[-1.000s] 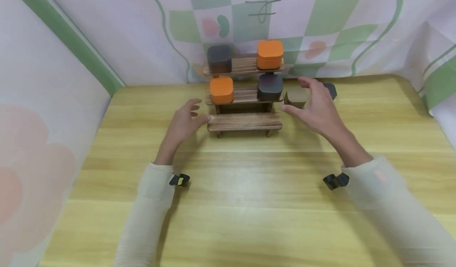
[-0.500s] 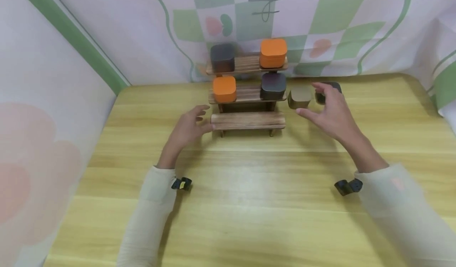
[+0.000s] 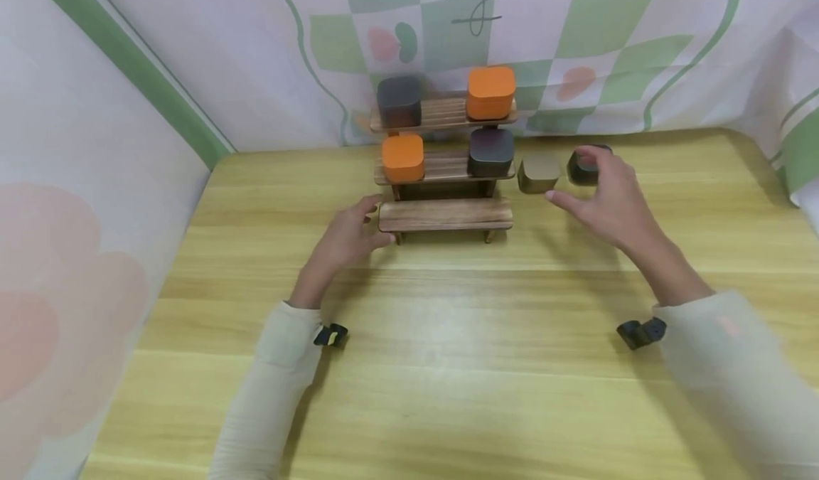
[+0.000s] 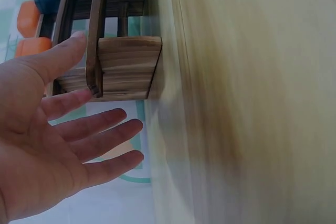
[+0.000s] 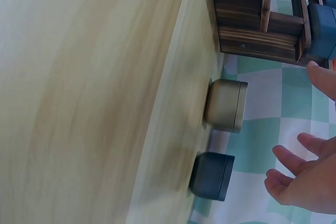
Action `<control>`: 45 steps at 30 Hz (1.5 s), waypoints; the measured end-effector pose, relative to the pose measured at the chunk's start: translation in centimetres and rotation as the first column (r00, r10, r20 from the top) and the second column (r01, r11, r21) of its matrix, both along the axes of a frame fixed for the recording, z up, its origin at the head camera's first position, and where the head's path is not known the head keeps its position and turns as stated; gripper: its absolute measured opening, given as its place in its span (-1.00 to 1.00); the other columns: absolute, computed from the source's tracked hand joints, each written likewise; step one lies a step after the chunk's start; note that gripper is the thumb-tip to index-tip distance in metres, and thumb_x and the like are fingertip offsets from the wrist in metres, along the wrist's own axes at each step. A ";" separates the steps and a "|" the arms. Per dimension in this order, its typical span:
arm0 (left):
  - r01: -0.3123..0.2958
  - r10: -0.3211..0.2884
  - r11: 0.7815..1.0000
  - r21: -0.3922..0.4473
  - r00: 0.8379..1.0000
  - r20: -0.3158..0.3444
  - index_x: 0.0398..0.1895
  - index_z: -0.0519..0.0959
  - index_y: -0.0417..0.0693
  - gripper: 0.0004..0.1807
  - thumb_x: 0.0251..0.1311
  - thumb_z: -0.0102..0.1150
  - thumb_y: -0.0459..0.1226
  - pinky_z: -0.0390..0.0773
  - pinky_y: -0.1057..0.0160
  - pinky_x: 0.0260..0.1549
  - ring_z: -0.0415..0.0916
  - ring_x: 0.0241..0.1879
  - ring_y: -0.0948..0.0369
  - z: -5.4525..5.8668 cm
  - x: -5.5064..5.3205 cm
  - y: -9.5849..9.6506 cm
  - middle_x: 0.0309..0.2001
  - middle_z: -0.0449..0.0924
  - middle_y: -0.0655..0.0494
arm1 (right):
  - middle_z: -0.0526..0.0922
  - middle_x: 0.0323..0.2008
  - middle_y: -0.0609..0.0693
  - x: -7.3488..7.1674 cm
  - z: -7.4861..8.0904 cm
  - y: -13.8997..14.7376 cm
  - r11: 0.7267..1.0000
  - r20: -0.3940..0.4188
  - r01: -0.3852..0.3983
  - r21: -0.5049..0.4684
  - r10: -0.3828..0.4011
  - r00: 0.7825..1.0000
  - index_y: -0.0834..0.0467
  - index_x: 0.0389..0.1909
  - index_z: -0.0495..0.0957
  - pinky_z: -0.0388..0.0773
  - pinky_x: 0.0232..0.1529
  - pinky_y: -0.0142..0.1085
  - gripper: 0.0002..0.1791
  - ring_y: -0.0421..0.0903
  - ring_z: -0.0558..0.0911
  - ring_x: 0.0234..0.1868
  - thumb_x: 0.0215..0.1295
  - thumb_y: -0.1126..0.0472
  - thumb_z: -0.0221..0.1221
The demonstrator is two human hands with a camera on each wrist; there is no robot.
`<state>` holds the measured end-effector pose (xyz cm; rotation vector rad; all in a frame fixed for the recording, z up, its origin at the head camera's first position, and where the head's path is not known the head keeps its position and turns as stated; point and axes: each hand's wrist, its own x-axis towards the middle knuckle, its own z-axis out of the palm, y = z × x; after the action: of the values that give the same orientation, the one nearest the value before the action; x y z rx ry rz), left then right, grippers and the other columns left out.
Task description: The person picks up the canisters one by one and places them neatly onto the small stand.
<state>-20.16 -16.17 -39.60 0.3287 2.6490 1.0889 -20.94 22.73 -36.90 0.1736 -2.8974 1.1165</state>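
Note:
My left hand (image 3: 345,237) is at the left end of the lowest step of a three-step wooden display stand (image 3: 445,215), fingers spread, thumb and index finger at its edge. In the left wrist view the fingers (image 4: 100,137) are parted with nothing between them. Over the table to the right, my right hand (image 3: 611,199) hovers with parted fingers and holds nothing. Nearest to it are a gold-brown rounded tin (image 3: 539,173) and a black tin (image 3: 581,170), partly hidden behind the fingers. Both tins stand on the table in the right wrist view.
The middle step bears an orange tin (image 3: 403,158) at left and a dark tin (image 3: 490,152) at right. On the top step are a dark tin (image 3: 399,101) at left and an orange tin (image 3: 490,92) at right. A patterned curtain (image 3: 576,32) hangs behind the table (image 3: 435,345).
My right hand has drawn away to the right from the gold-brown tin, which now shows whole beside the stand. My left hand has come slightly lower and closer to the lowest step.

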 end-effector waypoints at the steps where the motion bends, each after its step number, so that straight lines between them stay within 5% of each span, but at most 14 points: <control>1: 0.001 -0.002 1.000 -0.005 1.000 -0.004 0.52 0.21 -0.05 -0.20 0.28 0.36 -0.18 0.46 -0.07 0.18 0.35 0.29 -0.10 0.0 0.0 0.1 0.38 0.34 -0.20 | 0.23 0.34 0.49 -0.1 0.0 0.2 1.000 -0.004 -0.001 0.002 0.001 1.000 0.38 0.50 0.02 0.03 0.37 0.31 0.00 0.46 0.12 0.38 0.29 -0.02 0.35; 33: -0.041 0.041 0.999 -0.020 0.999 0.006 0.49 0.26 -0.08 -0.29 0.33 0.30 -0.25 0.48 -0.07 0.17 0.38 0.28 -0.13 -0.3 0.0 0.0 0.40 0.30 -0.22 | 0.16 0.31 0.62 -2.2 -0.6 6.0 0.997 0.042 0.021 0.073 -0.024 0.999 0.46 0.50 -0.11 -0.10 0.31 0.39 0.09 0.59 -0.01 0.34 0.26 0.02 0.36; 45: -0.047 0.048 0.999 0.017 0.999 -0.021 0.46 0.33 -0.10 -0.39 0.37 0.24 -0.27 0.50 -0.08 0.15 0.40 0.27 -0.14 -0.6 0.1 -0.3 0.36 0.35 -0.25 | 0.01 0.43 0.55 -3.4 -0.2 8.1 0.998 0.171 0.015 0.062 -0.026 0.985 0.39 0.54 -0.23 -0.05 0.20 0.54 0.20 0.60 -0.12 0.39 0.25 -0.11 0.35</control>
<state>-20.08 -16.47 -40.22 0.2835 2.6812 1.1281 -24.37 30.84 -37.13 0.0505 -3.0780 1.0931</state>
